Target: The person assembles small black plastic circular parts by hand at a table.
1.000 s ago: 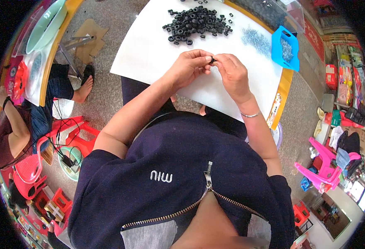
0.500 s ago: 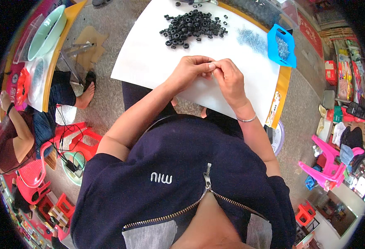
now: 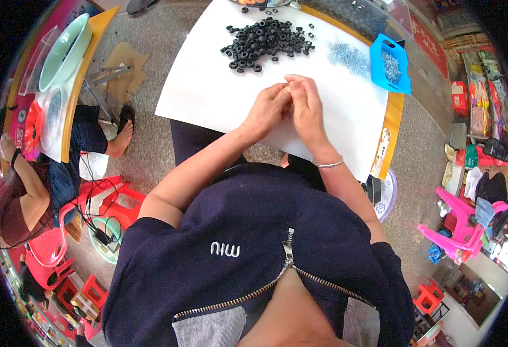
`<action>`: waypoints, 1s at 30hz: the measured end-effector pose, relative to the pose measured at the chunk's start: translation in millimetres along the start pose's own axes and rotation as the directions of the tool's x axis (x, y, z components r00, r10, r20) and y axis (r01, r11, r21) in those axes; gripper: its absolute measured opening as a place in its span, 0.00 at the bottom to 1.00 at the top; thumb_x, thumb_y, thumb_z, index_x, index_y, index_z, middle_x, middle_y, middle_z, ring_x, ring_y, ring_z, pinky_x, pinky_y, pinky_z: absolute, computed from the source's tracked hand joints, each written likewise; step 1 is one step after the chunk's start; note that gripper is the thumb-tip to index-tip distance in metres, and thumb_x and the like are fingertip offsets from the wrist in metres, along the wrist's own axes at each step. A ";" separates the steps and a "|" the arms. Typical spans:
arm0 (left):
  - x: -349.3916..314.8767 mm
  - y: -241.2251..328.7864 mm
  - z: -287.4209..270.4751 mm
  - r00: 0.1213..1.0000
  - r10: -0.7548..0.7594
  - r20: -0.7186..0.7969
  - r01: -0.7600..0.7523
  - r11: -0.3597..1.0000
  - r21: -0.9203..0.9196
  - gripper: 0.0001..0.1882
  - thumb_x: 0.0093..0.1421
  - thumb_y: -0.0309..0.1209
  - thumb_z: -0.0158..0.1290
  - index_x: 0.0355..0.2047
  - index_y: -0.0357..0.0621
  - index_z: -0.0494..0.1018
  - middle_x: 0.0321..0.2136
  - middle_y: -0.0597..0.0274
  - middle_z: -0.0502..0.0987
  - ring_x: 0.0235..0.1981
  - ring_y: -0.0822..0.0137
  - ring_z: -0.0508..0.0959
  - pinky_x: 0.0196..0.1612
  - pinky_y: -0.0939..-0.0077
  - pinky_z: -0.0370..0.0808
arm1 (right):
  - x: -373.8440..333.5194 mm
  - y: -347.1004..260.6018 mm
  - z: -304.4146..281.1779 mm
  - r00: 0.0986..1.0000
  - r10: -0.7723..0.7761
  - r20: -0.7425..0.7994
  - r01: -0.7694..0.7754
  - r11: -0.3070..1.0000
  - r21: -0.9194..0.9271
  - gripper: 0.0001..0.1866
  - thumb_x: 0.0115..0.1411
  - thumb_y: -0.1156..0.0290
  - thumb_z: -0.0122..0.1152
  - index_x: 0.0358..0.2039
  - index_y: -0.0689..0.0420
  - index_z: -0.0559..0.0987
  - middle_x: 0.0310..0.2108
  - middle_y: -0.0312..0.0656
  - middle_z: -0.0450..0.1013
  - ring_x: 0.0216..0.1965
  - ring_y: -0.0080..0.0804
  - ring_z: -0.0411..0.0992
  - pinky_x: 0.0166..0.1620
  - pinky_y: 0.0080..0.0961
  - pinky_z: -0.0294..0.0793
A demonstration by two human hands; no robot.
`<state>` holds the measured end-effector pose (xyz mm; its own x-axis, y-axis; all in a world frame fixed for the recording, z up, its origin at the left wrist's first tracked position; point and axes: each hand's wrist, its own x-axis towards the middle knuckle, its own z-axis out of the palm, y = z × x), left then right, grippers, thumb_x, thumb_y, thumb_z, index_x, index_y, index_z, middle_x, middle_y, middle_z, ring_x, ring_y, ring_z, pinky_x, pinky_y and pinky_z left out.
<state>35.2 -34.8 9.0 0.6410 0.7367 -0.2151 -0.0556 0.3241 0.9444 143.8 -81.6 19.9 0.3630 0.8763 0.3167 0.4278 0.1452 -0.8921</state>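
Over the near part of the white tabletop point(image 3: 207, 87), my left hand point(image 3: 270, 109) and my right hand point(image 3: 307, 109) meet, fingertips pressed together. Both are closed, and whatever sits between their fingers is hidden or too small to name. Beyond them lies a pile of small black ring-shaped parts point(image 3: 265, 43), a few loose around its edge. To the pile's right, tiny shiny bluish-silver pieces point(image 3: 348, 58) are spread over the white surface. A bright blue scoop-like tray point(image 3: 388, 81) at the right edge holds more of the tiny silvery pieces.
At the left, another person point(image 3: 28, 185) sits beside a second table carrying a pale green basin point(image 3: 66, 52). Red plastic stools point(image 3: 124, 202) and tangled black cables lie on that side. A pink stool point(image 3: 462, 225) and stocked shelves point(image 3: 482, 98) line the right.
Both hands have turned and drawn slightly to the left, with the right hand now more upright against the left. The pile, scattered pieces and blue tray show no clear change.
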 end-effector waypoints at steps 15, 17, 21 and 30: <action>-12.3 30.5 15.4 0.996 -0.062 0.059 0.077 0.955 -0.285 0.14 0.66 0.36 0.42 0.35 0.38 0.70 0.23 0.67 0.68 0.23 0.77 0.64 0.23 0.81 0.63 | 0.6 -34.4 -16.3 0.912 0.368 0.180 -0.407 0.865 0.292 0.19 0.68 0.61 0.40 0.39 0.63 0.75 0.35 0.40 0.72 0.33 0.20 0.69 0.37 0.17 0.70; -8.0 23.2 8.2 0.993 -0.066 0.097 0.100 0.909 -0.404 0.14 0.66 0.37 0.42 0.34 0.38 0.70 0.23 0.67 0.68 0.22 0.76 0.65 0.24 0.80 0.65 | 2.7 -35.7 -22.5 0.938 0.240 0.251 -0.322 0.873 0.367 0.14 0.66 0.66 0.47 0.42 0.63 0.75 0.38 0.39 0.71 0.32 0.17 0.68 0.35 0.14 0.70; -9.3 24.5 2.7 0.979 -0.038 0.202 0.145 0.826 -0.545 0.14 0.66 0.37 0.44 0.38 0.38 0.71 0.26 0.67 0.69 0.25 0.75 0.66 0.27 0.80 0.68 | 4.6 -24.5 -33.6 0.987 0.064 0.146 -0.097 0.969 0.229 0.10 0.57 0.72 0.58 0.40 0.60 0.79 0.39 0.39 0.72 0.36 0.26 0.69 0.40 0.22 0.72; -10.1 19.7 -4.6 0.962 -0.032 0.273 0.175 0.835 -0.521 0.14 0.65 0.35 0.46 0.42 0.36 0.71 0.30 0.66 0.72 0.28 0.76 0.71 0.33 0.80 0.73 | 6.1 -38.0 -45.8 0.949 -0.287 0.129 0.309 0.925 -0.221 0.12 0.47 0.77 0.63 0.35 0.55 0.81 0.33 0.36 0.70 0.37 0.32 0.66 0.40 0.26 0.68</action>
<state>24.1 -33.1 28.7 0.8270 0.5362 -0.1689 -0.3330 0.7093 0.6213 167.7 -102.8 70.5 0.1153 0.8495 0.5149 0.6905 0.3041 -0.6563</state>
